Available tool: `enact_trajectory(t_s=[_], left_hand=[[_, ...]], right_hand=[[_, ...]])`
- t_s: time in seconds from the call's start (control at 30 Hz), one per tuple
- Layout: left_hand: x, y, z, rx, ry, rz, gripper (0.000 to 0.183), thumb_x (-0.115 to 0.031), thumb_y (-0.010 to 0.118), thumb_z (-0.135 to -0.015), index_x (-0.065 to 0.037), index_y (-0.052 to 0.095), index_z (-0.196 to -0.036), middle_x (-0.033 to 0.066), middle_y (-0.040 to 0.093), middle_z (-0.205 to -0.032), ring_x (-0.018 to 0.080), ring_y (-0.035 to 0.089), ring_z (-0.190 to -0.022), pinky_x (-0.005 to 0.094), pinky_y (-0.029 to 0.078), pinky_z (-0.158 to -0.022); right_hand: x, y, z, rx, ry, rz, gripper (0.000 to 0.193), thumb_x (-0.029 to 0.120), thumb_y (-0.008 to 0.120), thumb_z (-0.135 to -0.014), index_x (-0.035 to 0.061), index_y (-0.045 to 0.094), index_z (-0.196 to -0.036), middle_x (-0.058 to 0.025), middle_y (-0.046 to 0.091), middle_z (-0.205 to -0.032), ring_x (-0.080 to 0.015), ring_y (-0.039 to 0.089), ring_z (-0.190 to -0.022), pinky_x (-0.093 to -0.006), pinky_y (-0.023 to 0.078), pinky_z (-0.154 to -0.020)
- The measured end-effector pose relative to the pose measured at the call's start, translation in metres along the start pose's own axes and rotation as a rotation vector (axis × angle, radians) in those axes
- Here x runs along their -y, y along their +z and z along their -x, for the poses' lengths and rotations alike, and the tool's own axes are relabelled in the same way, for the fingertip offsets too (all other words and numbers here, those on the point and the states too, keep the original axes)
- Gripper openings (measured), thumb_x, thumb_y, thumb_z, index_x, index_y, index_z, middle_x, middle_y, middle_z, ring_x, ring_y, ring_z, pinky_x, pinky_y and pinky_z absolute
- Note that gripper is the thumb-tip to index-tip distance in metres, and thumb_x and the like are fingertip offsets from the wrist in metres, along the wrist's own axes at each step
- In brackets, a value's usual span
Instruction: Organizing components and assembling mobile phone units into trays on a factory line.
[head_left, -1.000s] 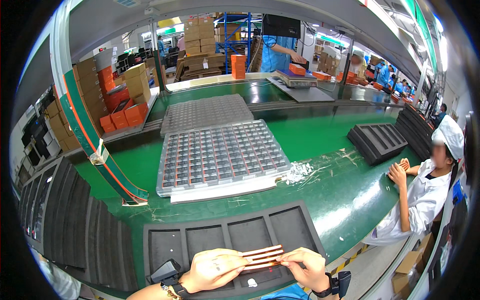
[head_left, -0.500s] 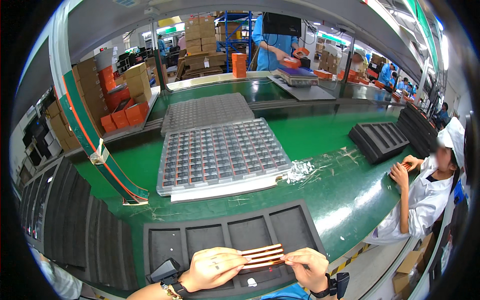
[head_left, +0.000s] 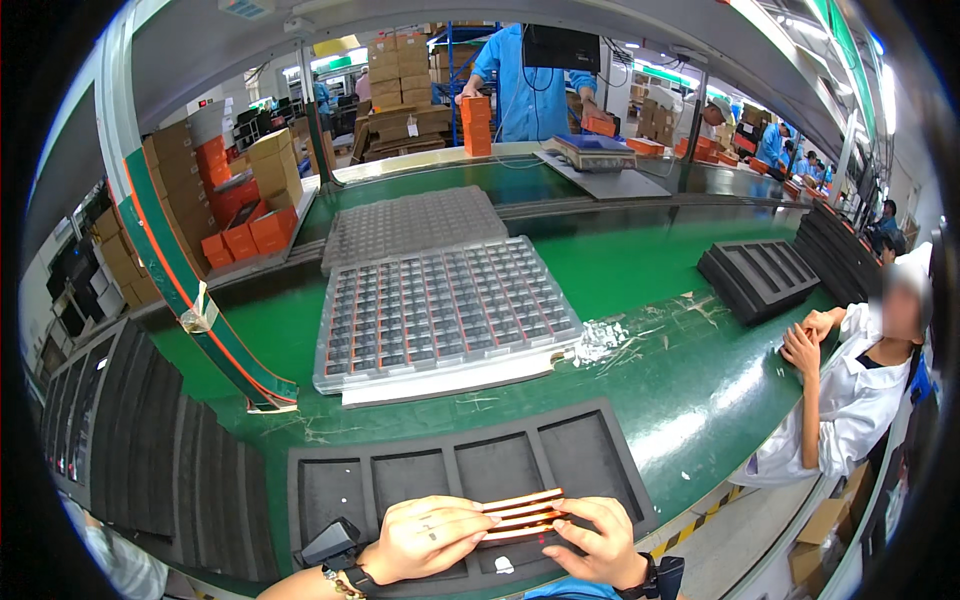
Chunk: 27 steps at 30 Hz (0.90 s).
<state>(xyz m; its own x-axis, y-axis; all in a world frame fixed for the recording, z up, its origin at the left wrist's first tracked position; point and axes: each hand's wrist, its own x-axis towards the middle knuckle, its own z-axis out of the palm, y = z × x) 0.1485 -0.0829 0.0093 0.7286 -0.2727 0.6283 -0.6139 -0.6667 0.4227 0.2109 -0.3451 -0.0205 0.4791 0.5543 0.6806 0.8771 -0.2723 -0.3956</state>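
Observation:
My left hand [head_left: 428, 538] and my right hand [head_left: 591, 538] together hold a small bundle of thin orange strips [head_left: 524, 512] by its two ends, low over the near edge of a black foam tray [head_left: 470, 470] with several long empty compartments. Both hands have their fingers closed on the strips. A dark wristband device sits on my left wrist. Beyond the foam tray lies a clear plastic tray [head_left: 445, 312] filled with a grid of small dark parts, with a second one [head_left: 412, 225] behind it.
The green belt [head_left: 650, 350] carries another black foam tray [head_left: 758, 278] at the right. Stacks of black foam trays [head_left: 140, 440] stand at my left. A person in white sits at the right edge, a person in blue stands at the back by orange boxes.
My hands and the strips have stayed nearly in place. The person in blue at the back has moved left along the far bench.

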Motion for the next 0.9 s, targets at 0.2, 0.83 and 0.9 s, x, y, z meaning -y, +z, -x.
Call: enact_trajectory(t_s=[0.2, 0.83, 0.9], left_hand=[[-0.005, -0.002, -0.008, 0.051, 0.022, -0.124, 0.031, -0.021, 0.077, -0.082, -0.007, 0.071, -0.109, 0.0031, 0.072, -0.111, 0.0193, 0.070, -0.097, 0.0292, 0.059, -0.077], [-0.012, 0.003, -0.002, -0.030, -0.912, 0.126, 0.069, -0.050, 0.087, -0.069, -0.001, 0.066, -0.112, 0.0148, 0.074, -0.098, 0.0246, 0.072, -0.093, 0.0358, 0.056, -0.082], [-0.026, 0.016, -0.009, -0.264, -0.992, 0.610, 0.052, -0.029, 0.085, -0.079, 0.001, 0.064, -0.116, 0.0058, 0.071, -0.106, 0.0118, 0.065, -0.095, 0.0280, 0.052, -0.086]], right_hand=[[0.005, -0.001, 0.002, 0.074, 0.031, 0.080, 0.048, 0.031, 0.088, -0.069, 0.0117, 0.065, -0.106, -0.0150, 0.058, -0.130, -0.0338, 0.059, -0.112, -0.0425, 0.047, -0.090], [0.035, 0.034, -0.005, -0.033, 0.695, -1.034, 0.058, 0.006, 0.066, -0.092, 0.0046, 0.035, -0.142, -0.0143, 0.043, -0.142, -0.0226, 0.047, -0.127, -0.0373, 0.045, -0.099], [0.039, 0.052, -0.012, 0.043, 0.647, -1.221, 0.070, 0.003, 0.062, -0.095, 0.0047, 0.020, -0.152, -0.0143, 0.038, -0.147, -0.0223, 0.039, -0.135, -0.0376, 0.035, -0.112]])
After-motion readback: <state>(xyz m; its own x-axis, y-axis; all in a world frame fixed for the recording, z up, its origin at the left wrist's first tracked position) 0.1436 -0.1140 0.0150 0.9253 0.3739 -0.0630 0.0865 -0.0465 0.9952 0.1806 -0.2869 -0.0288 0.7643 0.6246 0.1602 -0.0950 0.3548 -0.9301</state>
